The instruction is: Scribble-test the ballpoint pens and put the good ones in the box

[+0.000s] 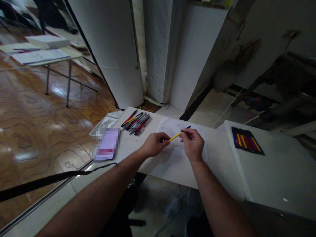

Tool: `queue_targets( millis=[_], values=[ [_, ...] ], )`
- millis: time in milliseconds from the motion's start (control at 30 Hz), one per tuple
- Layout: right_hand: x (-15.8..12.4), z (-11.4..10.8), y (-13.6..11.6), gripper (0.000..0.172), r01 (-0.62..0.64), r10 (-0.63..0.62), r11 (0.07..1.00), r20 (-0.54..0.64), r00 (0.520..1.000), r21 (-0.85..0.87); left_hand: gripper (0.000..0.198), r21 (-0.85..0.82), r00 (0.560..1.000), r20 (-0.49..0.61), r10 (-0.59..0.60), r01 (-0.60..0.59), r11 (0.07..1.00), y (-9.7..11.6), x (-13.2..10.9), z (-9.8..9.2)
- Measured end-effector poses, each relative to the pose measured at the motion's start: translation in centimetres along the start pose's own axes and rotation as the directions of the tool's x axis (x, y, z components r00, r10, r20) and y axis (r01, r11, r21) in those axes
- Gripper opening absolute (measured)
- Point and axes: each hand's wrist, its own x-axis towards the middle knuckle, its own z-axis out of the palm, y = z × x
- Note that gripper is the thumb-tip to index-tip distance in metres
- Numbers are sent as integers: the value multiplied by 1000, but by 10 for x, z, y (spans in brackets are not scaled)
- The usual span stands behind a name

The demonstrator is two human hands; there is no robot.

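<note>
Left hand (pixel 155 144) and right hand (pixel 194 143) are both closed on one slim yellow pen (pixel 175 136), fingers drawn in to a narrow pinch. The left grips its yellow end between thumb and fingers; the right holds it near the other end, where a dark tip sticks out past the fingers. The pen slants across the gap between the two hands, above a white sheet of paper (pixel 178 147) covered in part with faint reddish handwriting.

The sheet lies on a pale tabletop (pixel 217 172). Beyond the left hand, near the far corner, a loose pile of pens (pixel 135 123) mixes red, yellow, black and clear barrels. Nearer the person, at the left edge, sits a smartphone (pixel 108 144), its lilac screen pixelated, with a black strap (pixel 61 177) running close by.

Well to the right of the right hand, on an adjoining white surface (pixel 278 177), a row of coloured pens in a black holder (pixel 247 141) shows yellow, red and blue. Across the wood-patterned floor (pixel 32 121) at the left stands a small folding table (pixel 75 56) bearing papers and a white box (pixel 48 41).
</note>
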Motion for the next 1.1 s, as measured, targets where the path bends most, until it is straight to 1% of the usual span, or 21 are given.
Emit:
queue_targets(
  millis=[167,333,433,533,667,767,967,1100],
  values=[
    [-1,-1,0,22,-12,12,1000,0,1000,11,20,-76,999,3,-39,39,996,0,1,4],
    [-3,-3,4,25,-29,30,997,17,999,-78,16,-174,999,-29,-45,40,984,-1,2,14],
    [-3,-5,4,28,-55,58,996,37,998,-73,17,-186,999,-28,-45,39,982,2,2,18],
    [-3,-10,2,31,-78,79,996,30,996,-36,15,-256,998,12,-59,60,965,6,1,20],
    [-2,-18,0,31,-86,86,996,20,996,9,14,-401,994,92,-66,98,911,12,1,23],
    [-3,-23,-1,30,-113,112,993,21,994,44,16,-462,993,104,-54,96,882,15,2,29],
    [-9,-30,-2,28,-161,160,987,80,984,-1,18,-492,998,57,-40,63,868,19,6,42],
    [-13,-34,-3,29,-205,205,979,113,972,-14,17,-476,999,36,-30,43,879,21,8,49]
  ],
)
